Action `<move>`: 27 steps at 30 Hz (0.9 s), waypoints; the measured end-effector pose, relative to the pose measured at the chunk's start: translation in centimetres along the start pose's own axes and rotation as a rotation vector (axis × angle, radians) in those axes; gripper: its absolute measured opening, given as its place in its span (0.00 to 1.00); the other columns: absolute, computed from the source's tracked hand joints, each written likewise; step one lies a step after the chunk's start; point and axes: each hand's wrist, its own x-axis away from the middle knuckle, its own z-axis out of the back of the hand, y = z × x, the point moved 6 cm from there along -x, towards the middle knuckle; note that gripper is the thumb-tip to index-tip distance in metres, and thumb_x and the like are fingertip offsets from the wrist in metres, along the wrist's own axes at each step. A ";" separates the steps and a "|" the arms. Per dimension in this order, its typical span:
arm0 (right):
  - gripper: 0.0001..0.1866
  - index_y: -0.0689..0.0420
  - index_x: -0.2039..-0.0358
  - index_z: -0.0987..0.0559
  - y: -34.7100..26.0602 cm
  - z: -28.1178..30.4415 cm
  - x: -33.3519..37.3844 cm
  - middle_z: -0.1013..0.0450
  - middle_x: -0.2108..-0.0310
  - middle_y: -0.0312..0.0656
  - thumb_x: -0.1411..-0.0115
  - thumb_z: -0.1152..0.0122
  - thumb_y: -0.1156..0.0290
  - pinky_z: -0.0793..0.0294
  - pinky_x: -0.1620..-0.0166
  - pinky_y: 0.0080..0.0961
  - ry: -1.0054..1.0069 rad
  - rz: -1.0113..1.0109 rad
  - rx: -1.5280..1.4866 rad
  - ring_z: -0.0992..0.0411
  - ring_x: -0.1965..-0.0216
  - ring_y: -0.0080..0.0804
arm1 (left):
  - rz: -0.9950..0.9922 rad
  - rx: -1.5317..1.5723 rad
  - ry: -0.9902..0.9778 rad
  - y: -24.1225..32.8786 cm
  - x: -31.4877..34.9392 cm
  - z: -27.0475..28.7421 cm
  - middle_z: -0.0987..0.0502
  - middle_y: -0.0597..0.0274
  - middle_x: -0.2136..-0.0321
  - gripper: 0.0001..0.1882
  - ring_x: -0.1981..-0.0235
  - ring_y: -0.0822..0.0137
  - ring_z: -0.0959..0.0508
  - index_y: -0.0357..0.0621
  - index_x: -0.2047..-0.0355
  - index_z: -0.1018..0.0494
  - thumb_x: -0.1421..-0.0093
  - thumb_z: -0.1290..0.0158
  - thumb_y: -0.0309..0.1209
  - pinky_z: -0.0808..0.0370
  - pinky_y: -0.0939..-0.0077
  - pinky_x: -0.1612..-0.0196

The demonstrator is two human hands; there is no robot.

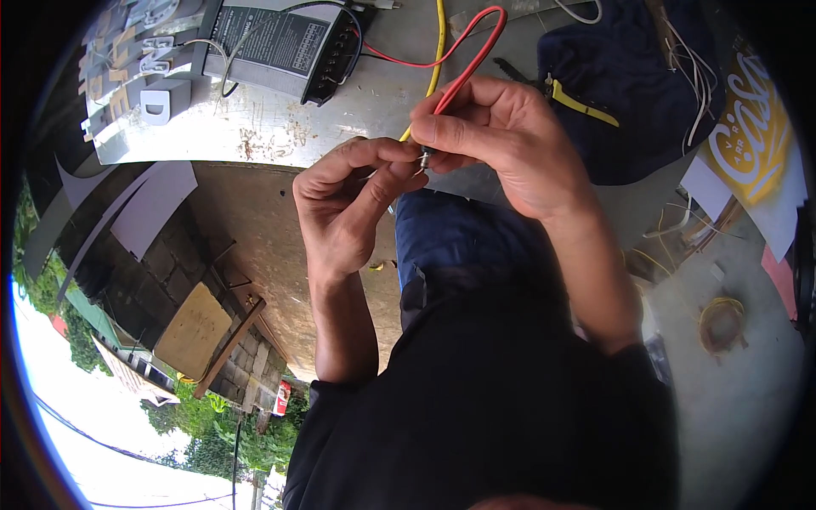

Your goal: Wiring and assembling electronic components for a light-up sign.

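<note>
Both of my hands meet above the near edge of the metal bench. My right hand [501, 140] pinches a red wire [476, 61] between thumb and forefinger; the wire loops back to a boxed power supply [268, 38] at the upper left. Below those fingertips shows a small metal connector [424, 159] with a dark collar, its exact kind too small to tell. My left hand [353, 195] has thumb and forefinger closed on the connector. A yellow cable [440, 38] runs down from the bench and passes behind the fingers.
At right, yellow-handled pliers [585, 104] lie on a dark blue cloth [629, 144] beside loose white wires [699, 81]. Box-shaped letters [161, 102] stand at the bench's left end. A yellow wire coil [722, 325] and a yellow-painted lettered sheet [752, 136] are farther right.
</note>
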 end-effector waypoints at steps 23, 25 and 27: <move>0.11 0.61 0.69 0.24 -3.9 8.4 2.0 0.23 0.73 0.45 0.46 0.36 0.67 0.26 0.70 0.27 0.542 0.207 0.989 0.24 0.74 0.36 | -0.285 0.179 0.180 3.8 0.8 -0.5 0.26 0.63 0.72 0.13 0.72 0.70 0.27 0.38 0.52 0.34 0.37 0.52 0.24 0.29 0.74 0.65; 0.12 0.59 0.67 0.25 -3.8 8.8 2.3 0.24 0.71 0.48 0.47 0.36 0.66 0.27 0.70 0.34 0.558 0.285 1.133 0.25 0.72 0.46 | -0.196 0.198 0.199 3.0 1.0 -1.0 0.24 0.60 0.72 0.12 0.72 0.70 0.23 0.37 0.54 0.34 0.38 0.49 0.23 0.25 0.74 0.65; 0.15 0.58 0.63 0.27 -4.6 6.5 3.1 0.26 0.69 0.46 0.48 0.35 0.66 0.28 0.69 0.35 0.634 0.450 1.562 0.26 0.68 0.44 | -0.162 0.207 0.201 2.0 1.5 -1.4 0.24 0.60 0.72 0.11 0.72 0.69 0.23 0.37 0.55 0.33 0.38 0.49 0.24 0.25 0.75 0.65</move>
